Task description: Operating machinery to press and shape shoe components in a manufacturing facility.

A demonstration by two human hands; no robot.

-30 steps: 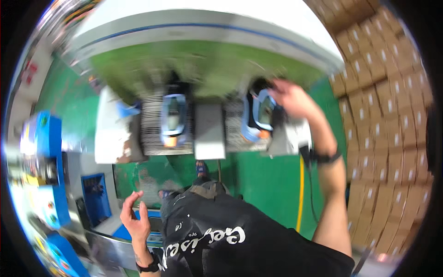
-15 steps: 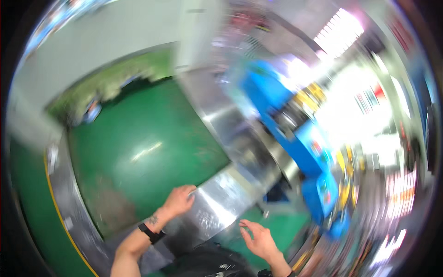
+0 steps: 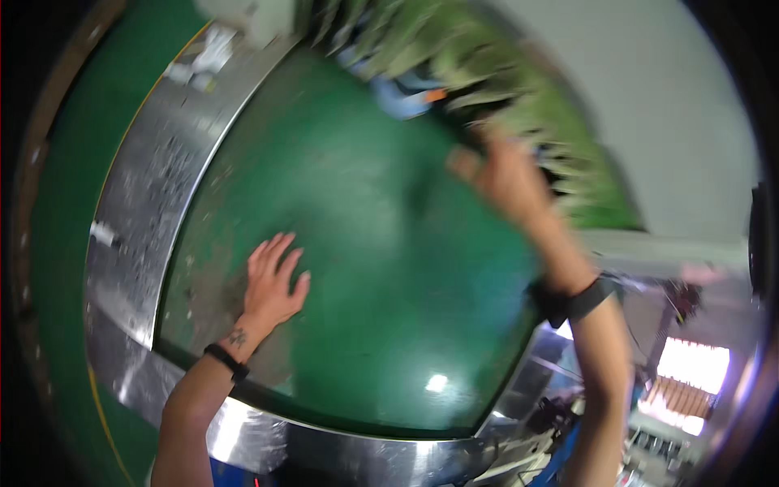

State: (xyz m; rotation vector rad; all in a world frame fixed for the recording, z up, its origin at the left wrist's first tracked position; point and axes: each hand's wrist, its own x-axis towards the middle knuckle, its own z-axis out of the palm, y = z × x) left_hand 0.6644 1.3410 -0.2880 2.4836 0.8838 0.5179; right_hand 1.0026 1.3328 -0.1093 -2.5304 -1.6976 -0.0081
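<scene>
Over the wide green belt-like surface, my left hand hovers with fingers spread and nothing in it. My right hand reaches across toward a fringe of pale green strips at the far side. It is blurred by motion, but its thumb looks apart from the fingers and no held thing shows. A light-blue object with an orange patch lies at the foot of the strips, partly hidden by them. Each wrist has a dark band.
A shiny metal rim frames the green surface, with small white scraps and a crumpled whitish piece on its left part. A grey panel rises behind the strips. Machinery and a bright window are at the lower right.
My view has swung to the right, and the strips now appear nearer. My right hand has gone from low over the rim to far forward by the strips. My left hand's fingers have spread.
</scene>
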